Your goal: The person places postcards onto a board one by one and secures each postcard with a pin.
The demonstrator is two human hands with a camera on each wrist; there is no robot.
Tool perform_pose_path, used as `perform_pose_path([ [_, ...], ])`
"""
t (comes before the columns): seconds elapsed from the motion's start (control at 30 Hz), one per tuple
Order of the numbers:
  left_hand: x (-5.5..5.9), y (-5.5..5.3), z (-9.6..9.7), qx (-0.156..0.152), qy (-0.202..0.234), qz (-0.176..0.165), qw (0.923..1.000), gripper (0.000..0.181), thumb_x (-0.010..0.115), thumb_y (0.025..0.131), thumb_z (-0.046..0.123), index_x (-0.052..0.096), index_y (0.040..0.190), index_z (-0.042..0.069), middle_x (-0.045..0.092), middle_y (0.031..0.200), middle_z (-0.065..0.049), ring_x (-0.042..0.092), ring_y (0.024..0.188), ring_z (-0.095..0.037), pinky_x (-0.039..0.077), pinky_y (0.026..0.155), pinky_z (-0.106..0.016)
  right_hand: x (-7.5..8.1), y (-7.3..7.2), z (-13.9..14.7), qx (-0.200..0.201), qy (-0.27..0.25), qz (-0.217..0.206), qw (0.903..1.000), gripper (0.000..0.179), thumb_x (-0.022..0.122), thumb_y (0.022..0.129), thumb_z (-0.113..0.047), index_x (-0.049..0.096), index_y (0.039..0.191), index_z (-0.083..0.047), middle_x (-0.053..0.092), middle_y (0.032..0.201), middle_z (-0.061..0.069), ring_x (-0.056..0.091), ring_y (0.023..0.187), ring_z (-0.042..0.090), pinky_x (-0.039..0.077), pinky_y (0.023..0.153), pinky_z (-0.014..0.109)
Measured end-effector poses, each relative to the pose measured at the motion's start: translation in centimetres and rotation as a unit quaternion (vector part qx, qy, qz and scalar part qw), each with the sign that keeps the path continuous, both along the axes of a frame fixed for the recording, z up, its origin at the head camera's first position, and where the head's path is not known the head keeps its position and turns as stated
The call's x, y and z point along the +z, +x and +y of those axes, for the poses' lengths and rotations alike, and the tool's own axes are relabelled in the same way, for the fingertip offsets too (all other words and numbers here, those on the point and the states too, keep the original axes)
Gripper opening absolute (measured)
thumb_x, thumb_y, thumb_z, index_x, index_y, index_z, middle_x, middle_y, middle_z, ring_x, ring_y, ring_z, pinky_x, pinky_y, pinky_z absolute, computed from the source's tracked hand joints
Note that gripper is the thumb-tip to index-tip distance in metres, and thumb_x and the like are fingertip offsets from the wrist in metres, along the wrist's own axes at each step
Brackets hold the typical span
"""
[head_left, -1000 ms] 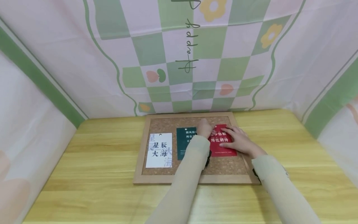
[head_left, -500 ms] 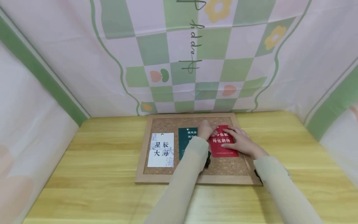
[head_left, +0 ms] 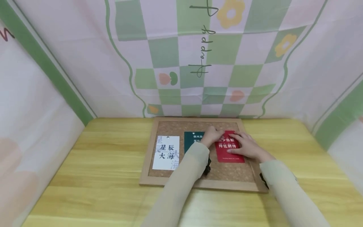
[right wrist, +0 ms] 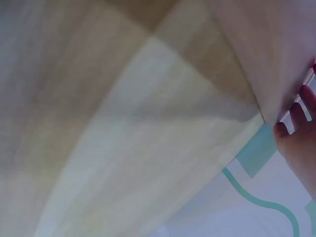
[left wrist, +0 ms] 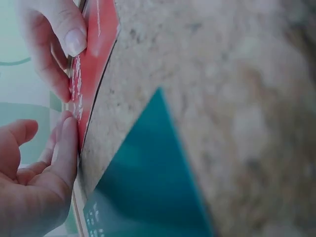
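A red card [head_left: 229, 154] with white lettering lies on the right part of a wood-framed cork board [head_left: 195, 176]. My left hand [head_left: 212, 136] reaches across to the card's upper left; in the left wrist view its fingers [left wrist: 64, 148] lie fairly straight against the card's edge, the thumb held apart. The right hand [head_left: 248, 145] rests spread on the card's right side, thumb and fingertips on its face. A dark green card [head_left: 190, 140], partly hidden by my left arm, lies beside it. The top edge of the red card is partly covered by my fingers.
A white card [head_left: 165, 157] with black lettering is pinned at the board's left. The board rests on a yellow wood-grain table [head_left: 93, 176]. Behind it hangs a checked green and white cloth [head_left: 193, 50], with similar cloth at both sides.
My left hand has flattened and its fingers have slid right over the red card's top edge. The right hand stays on the card. The head view has shifted slightly.
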State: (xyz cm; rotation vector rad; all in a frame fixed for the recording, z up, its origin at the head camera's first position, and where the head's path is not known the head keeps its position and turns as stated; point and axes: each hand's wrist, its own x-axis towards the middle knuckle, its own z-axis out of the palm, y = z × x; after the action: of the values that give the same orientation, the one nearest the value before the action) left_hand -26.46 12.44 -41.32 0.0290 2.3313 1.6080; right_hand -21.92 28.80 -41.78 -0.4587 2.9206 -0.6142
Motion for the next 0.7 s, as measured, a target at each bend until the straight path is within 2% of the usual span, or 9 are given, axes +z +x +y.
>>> perform_pose_path([
  [0.07,0.1,-0.1,-0.1,-0.006,0.007,0.000,1.0000,0.029,0.052,0.098,0.021,0.066,0.106,-0.004,0.070,0.088,-0.016,0.070,0.080,-0.024,0.058,0.072,-0.030,0.2,-0.2,0.0,0.001,0.005,-0.008,1.0000,0.080,0.070,0.082,-0.045,0.041,0.140,0.002,0.029,0.147,0.031,0.025,0.132,0.054,0.027,0.105,0.069],
  [0.17,0.3,-0.5,-0.4,0.001,0.019,0.002,0.9998,0.031,0.050,0.099,0.020,0.064,0.115,-0.003,0.069,0.092,-0.016,0.069,0.083,-0.025,0.059,0.074,-0.031,0.7,-0.5,-0.1,0.002,0.012,-0.021,0.9997,0.078,0.068,0.084,-0.044,0.041,0.140,0.004,0.029,0.146,0.033,0.025,0.131,0.055,0.027,0.105,0.069],
  [0.3,0.8,-1.4,-1.5,0.033,0.023,0.015,0.9991,0.031,0.049,0.099,0.019,0.062,0.118,-0.002,0.069,0.094,-0.016,0.069,0.083,-0.026,0.059,0.074,-0.034,1.4,-1.0,-0.4,0.004,0.014,-0.033,0.9993,0.072,0.065,0.088,-0.041,0.043,0.138,0.006,0.032,0.143,0.036,0.028,0.128,0.056,0.030,0.104,0.068],
  [0.4,1.2,-2.0,-2.8,0.039,0.018,0.031,0.9986,0.031,0.047,0.099,0.018,0.061,0.119,-0.001,0.069,0.097,-0.018,0.069,0.087,-0.028,0.058,0.075,-0.036,1.8,-1.3,-0.6,0.007,0.014,-0.035,0.9992,0.069,0.066,0.087,-0.037,0.045,0.135,0.008,0.036,0.138,0.038,0.033,0.124,0.055,0.033,0.101,0.067],
  [0.53,1.7,-2.6,-4.5,0.034,-0.026,0.068,0.9968,0.030,0.046,0.100,0.021,0.061,0.118,0.003,0.070,0.099,-0.015,0.067,0.089,-0.025,0.055,0.080,-0.034,2.2,-1.8,-0.7,0.012,0.024,-0.037,0.9989,0.064,0.066,0.087,-0.033,0.048,0.130,0.011,0.040,0.132,0.038,0.040,0.119,0.053,0.037,0.098,0.064],
  [0.7,2.6,-3.4,-6.5,0.058,-0.096,0.128,0.9854,0.029,0.048,0.099,0.024,0.064,0.113,0.005,0.070,0.099,-0.012,0.064,0.085,-0.021,0.054,0.081,-0.034,3.1,-2.5,-1.1,0.022,0.023,-0.052,0.9981,0.059,0.062,0.091,-0.029,0.047,0.132,0.010,0.036,0.135,0.041,0.037,0.123,0.056,0.037,0.100,0.065],
])
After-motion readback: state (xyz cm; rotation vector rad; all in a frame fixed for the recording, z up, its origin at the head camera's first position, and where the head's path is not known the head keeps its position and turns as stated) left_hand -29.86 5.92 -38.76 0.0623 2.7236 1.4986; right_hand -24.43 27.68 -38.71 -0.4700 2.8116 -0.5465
